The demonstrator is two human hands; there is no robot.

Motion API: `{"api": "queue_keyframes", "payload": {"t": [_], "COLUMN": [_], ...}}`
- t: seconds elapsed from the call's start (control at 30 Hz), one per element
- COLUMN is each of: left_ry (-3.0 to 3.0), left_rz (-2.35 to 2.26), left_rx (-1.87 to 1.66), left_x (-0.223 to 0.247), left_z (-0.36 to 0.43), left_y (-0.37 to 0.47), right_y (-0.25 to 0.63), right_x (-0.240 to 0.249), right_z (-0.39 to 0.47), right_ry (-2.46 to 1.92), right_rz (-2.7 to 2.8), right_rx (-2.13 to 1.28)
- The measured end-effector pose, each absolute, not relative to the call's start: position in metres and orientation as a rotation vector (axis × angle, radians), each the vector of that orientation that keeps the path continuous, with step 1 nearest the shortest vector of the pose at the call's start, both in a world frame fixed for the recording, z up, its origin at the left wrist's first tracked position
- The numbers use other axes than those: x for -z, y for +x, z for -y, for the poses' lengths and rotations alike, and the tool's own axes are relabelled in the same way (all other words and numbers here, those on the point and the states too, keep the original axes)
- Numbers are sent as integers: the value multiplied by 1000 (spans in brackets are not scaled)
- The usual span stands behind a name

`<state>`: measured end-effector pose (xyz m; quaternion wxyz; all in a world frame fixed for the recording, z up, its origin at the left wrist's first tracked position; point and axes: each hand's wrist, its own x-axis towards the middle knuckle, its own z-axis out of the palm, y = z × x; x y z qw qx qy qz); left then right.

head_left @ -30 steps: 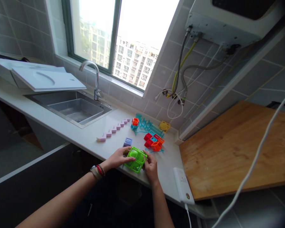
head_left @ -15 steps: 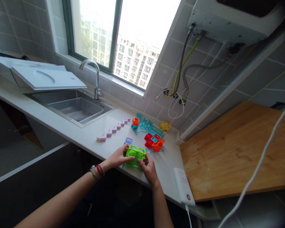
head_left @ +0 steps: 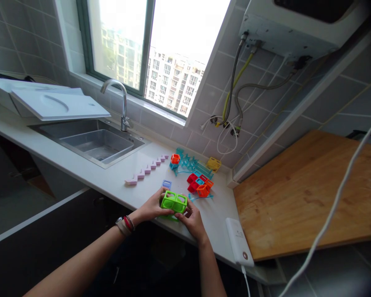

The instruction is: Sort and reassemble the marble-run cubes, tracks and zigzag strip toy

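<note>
Both my hands grip a pair of joined bright green hollow plastic blocks (head_left: 174, 201) near the counter's front edge. My left hand (head_left: 155, 205) is closed on the left end, and my right hand (head_left: 193, 219) is closed on the right end, thumbs at the near side. More green plastic shows below the pair, partly hidden by my hands. Just behind them lies a blue block (head_left: 166, 184). To the right is a cluster of red blocks (head_left: 192, 182) with an orange block (head_left: 203, 190). A row of light purple zigzag pieces (head_left: 147, 169) stretches away to the left.
Teal plastic pieces (head_left: 191, 163), a small orange block (head_left: 175, 158) and a yellow block (head_left: 213, 164) stand by the wall. At left are a sink (head_left: 103, 163) and faucet (head_left: 124, 103). A white power bank (head_left: 238, 243) with a cable and a wooden board (head_left: 309, 194) are at right.
The green blocks have tilted in my hands, so their top openings now show more and the front less. My hands have shifted slightly. The whole view has moved a little.
</note>
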<state>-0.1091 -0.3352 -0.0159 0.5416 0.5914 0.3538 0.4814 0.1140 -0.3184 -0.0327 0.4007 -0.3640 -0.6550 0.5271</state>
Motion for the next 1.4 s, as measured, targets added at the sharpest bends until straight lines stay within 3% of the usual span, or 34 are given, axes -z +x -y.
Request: {"api": "queue_keyframes", "payload": {"t": [0.93,1.4], "left_ry": [1641,1224], "left_rz": [-941,-920], "left_rx": [-1103,-1271], "left_x": [18,26], "left_z": [332,321], "left_y": [-113,-114], "right_y": [115,112], "right_x": [35,40], "right_z": [320,312], "right_ry": [-939,-892], "right_rz": [1654,1301], "right_rx": [-1330,-1369]}}
